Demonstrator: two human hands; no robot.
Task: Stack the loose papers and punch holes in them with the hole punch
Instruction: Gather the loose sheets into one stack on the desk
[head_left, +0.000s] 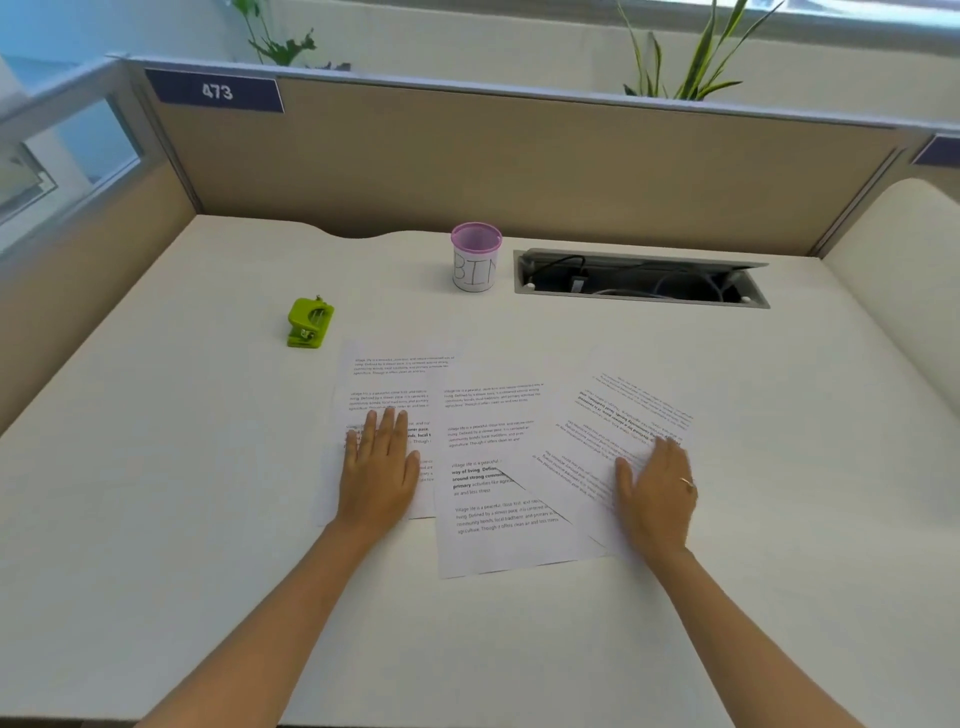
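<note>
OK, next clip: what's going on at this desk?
A person is at a desk with three printed sheets spread out, partly overlapping. The left hand lies flat on the left sheet, the right hand flat on the tilted right sheet; the middle sheet lies between them untouched. Nothing is stacked yet. The green hole punch sits untouched further back on the left, and a cup marked BIN stands by the partition.

A pale cream desk (156, 467) sits inside tan fabric cubicle partitions (519, 166) with grey metal trim. A dark blue number plate (215, 92) reads 473. Green leafy plants (696, 57) rise behind, daylight brightening the white wall.
</note>
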